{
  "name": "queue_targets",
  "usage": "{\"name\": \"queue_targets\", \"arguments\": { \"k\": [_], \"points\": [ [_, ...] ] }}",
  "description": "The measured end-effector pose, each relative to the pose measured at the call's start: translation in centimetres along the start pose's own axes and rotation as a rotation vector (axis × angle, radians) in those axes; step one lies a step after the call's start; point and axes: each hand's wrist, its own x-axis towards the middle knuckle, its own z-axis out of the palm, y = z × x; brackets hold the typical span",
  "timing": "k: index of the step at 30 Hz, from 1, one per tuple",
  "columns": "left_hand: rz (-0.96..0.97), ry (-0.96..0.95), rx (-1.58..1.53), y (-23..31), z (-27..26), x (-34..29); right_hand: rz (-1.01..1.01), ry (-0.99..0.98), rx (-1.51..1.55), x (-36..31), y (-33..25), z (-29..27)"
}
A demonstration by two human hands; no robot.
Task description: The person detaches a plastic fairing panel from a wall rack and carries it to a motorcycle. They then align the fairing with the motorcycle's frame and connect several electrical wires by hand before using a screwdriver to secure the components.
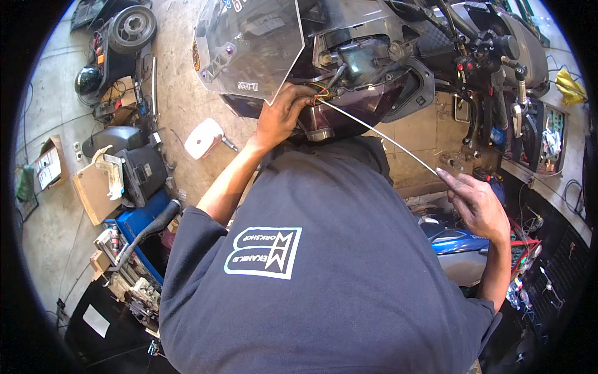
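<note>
My left hand (283,117) is closed at the front of a motorcycle, its fingertips pinching a small bundle of red and yellow wires (322,93). From beside these wires a thin white strand (380,134) runs straight and taut down to the right. Its other end is pinched in my closed right hand (476,202), held out to the right of my body. I cannot tell whether the strand is a cable or a stiff rod. The motorcycle's dark purple front fairing (367,107) lies just behind the wires, with a clear windscreen (261,47) above my left hand.
Handlebar controls (467,65) stick out at the upper right. A white, flat object (203,138) lies on the floor to the left. Farther left are a wheel (132,25), a dark case (144,174) and a cardboard piece (93,192). A blue motorcycle (458,243) stands below my right hand.
</note>
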Motion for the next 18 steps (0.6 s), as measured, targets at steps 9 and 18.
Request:
{"name": "queue_targets", "arguments": {
  "k": [9,18],
  "points": [
    [0.03,-0.007,0.015,-0.1,-0.2,0.1,-0.011,-0.066,0.092,0.1,0.1,-0.4],
    [0.081,-0.019,0.02,-0.5,-0.3,0.1,0.045,-0.106,0.1,0.1,-1.1,-0.7]
  ]
}}
